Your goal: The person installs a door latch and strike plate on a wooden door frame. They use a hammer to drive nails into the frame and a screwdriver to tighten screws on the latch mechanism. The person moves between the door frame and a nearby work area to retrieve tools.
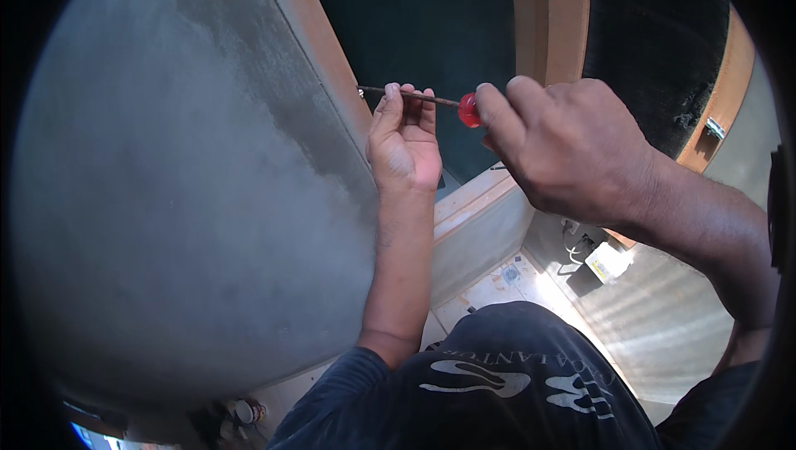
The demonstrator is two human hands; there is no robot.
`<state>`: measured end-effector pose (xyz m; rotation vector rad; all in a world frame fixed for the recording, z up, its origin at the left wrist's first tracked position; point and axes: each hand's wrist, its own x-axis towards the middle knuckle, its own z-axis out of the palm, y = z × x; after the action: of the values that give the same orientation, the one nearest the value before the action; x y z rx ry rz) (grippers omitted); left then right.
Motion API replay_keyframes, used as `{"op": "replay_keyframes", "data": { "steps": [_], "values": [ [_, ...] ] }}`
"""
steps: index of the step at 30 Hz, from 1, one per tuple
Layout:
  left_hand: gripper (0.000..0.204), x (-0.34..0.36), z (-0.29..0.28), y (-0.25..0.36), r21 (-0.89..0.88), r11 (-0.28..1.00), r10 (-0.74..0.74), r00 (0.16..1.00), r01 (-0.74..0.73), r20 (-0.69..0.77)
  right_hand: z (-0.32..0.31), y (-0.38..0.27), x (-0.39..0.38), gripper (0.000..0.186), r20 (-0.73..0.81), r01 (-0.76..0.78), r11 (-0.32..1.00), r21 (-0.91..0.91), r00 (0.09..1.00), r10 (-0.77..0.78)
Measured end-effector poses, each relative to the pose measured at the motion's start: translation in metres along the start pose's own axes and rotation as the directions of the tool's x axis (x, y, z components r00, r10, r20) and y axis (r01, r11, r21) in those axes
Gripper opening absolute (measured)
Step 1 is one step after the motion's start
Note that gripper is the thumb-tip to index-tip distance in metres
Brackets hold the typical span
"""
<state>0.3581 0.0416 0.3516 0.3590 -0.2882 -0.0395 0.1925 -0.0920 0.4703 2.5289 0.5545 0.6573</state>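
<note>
My right hand (580, 147) is closed round the red handle of a screwdriver (469, 110), whose thin, rusty-looking shaft points left. Palm up, my left hand (405, 147) pinches that shaft near its tip between thumb and fingers. The tip meets a small shiny metal piece, which looks like a screw (361, 94), at the inner edge of a wooden frame (330, 52). Most of the handle is hidden inside my right fist.
A grey plastered wall (166, 201) with a darker patch fills the left. Dark panels (414, 27) lie beyond the frame, with another wooden upright (566, 19) at right. Below are a wooden sill (477, 200), a pale tiled floor (489, 288) and a white box (609, 262) with wires.
</note>
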Motion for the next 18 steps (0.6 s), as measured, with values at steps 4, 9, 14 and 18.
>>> {"op": "replay_keyframes", "data": {
  "steps": [4,9,14,18],
  "values": [
    [0.013,0.008,-0.006,0.001,-0.001,1.000,0.013,1.000,-0.013,0.024,-0.007,0.009,0.007,0.035,0.193,-0.358,0.464,0.810,0.910,0.367],
    [0.012,0.004,0.003,-0.002,0.054,0.999,0.006,0.999,-0.004,-0.042,-0.007,0.007,-0.006,0.024,0.153,-0.294,0.823,0.487,0.956,0.251],
    [0.011,0.001,-0.004,0.005,0.068,0.997,0.030,1.000,-0.030,-0.008,0.003,-0.004,0.001,0.025,-0.093,-0.116,0.911,0.397,0.982,0.165],
    [0.013,0.001,0.001,0.005,0.108,0.993,-0.034,0.999,0.036,-0.027,0.014,-0.001,0.000,0.026,-0.016,-0.265,0.645,0.717,0.918,0.396]
  ]
}}
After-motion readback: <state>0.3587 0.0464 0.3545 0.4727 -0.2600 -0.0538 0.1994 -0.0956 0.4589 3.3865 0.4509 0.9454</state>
